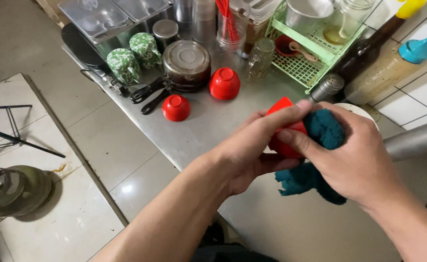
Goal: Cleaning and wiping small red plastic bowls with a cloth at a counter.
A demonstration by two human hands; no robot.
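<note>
Steel countertop runs against a white-tiled wall, crowded at its far edge with kitchenware, while pale floor tiles drop away to the left. Largest among the clutter is a pale green dish rack holding a metal bowl and a jar; beside it stand a lidded dark pot, two green patterned cups turned mouth down, and two small red bowls also upside down. Nearer in, both hands meet above the counter's near part. The left hand is curled around a third red bowl, thumb laid over its upper edge and fingers underneath — the bowl sits tilted between the two palms, its rim facing right. The right hand is closed on a bunched teal cloth, pressing it against the bowl's right side, with the cloth's loose end hanging below. Each hand touches the bowl; neither is spread.
</note>
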